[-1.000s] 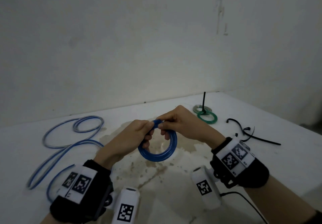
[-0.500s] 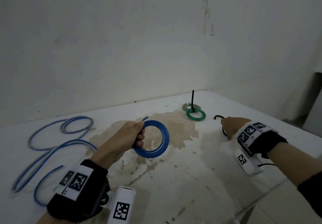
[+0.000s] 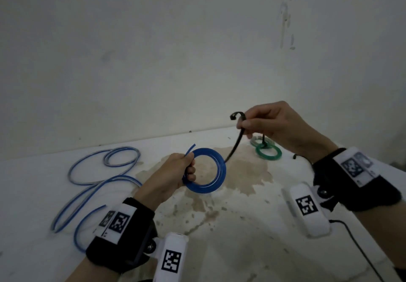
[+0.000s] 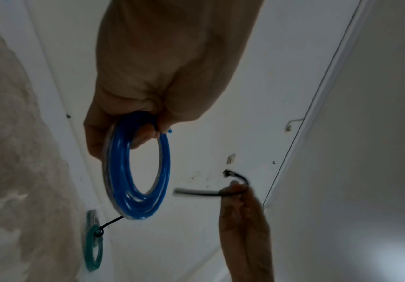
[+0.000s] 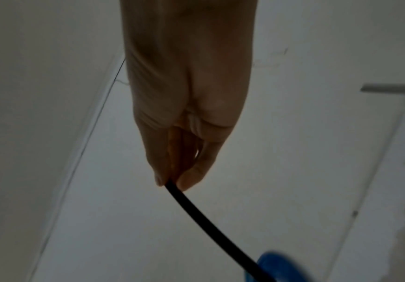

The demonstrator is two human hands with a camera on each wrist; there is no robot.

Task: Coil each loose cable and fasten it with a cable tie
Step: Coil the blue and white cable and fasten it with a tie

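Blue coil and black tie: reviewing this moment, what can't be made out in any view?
- Whether the black cable tie tip touches the blue coil: head view overlaps them; the right wrist view blurs the coil and cuts it at the bottom edge.
- The tie's tip: smeared in the left wrist view.
- The coil's turns under the left hand: fingers cover them.
- The right hand pinch: dark in its wrist view.
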